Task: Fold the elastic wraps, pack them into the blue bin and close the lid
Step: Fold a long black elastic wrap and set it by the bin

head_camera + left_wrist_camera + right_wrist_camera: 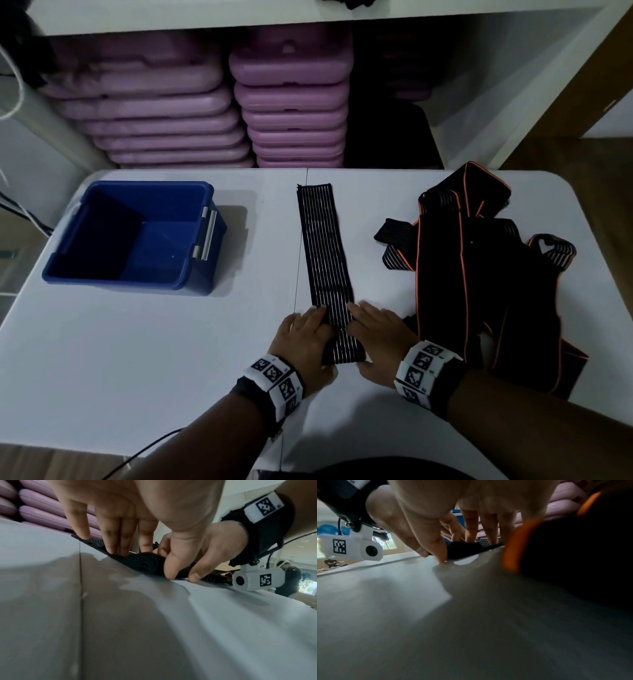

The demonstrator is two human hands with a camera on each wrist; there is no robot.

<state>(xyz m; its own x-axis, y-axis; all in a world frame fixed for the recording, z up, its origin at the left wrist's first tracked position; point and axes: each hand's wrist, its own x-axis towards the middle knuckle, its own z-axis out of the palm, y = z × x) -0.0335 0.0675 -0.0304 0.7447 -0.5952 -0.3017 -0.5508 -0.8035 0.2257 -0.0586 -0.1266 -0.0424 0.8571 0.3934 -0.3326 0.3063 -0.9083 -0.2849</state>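
Note:
A black elastic wrap with thin pale stripes [325, 246] lies lengthwise on the middle of the white table [137, 359]. Its near end is folded into a thick wad [142, 562]. My left hand [322, 337] and right hand [359, 337] hold that wad from either side, fingers pressed on top and thumbs against its near edge. In the right wrist view my right hand's thumb [441, 558] touches the table at the wad [464, 550]. The open blue bin [191, 274] stands at the left with nothing inside. I see no lid.
A loose pile of black wraps with orange edging [479, 267] lies at the right, close to my right wrist. Stacked purple cases [191, 113] fill the shelf behind the table. A thin black cable [147, 452] crosses the table's front edge.

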